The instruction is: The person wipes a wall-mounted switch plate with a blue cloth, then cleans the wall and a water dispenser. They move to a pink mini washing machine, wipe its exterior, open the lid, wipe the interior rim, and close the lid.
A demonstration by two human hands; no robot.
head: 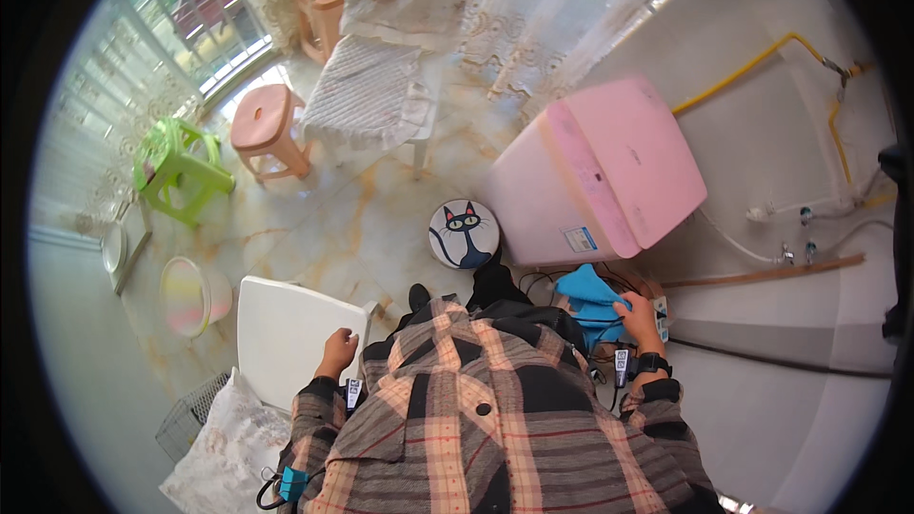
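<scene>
My right hand grips a blue cloth, which hangs in folds to the left of my fingers. A thin black cord crosses the cloth's front. Beside that wrist a white power strip stands against the wall. Over the edge of a white plastic chair or stool hangs my left hand, its fingers loosely curled; nothing shows in it, though its palm is hidden. A pink top-lid washing machine stands ahead on the right. Touching or close to its base is a round stool with a cat picture.
Black cables lie tangled by my right leg. Left are a bucket, a green stool and a pink stool. A cloth-covered chair stands ahead. A wire cage and a patterned fabric sit at lower left.
</scene>
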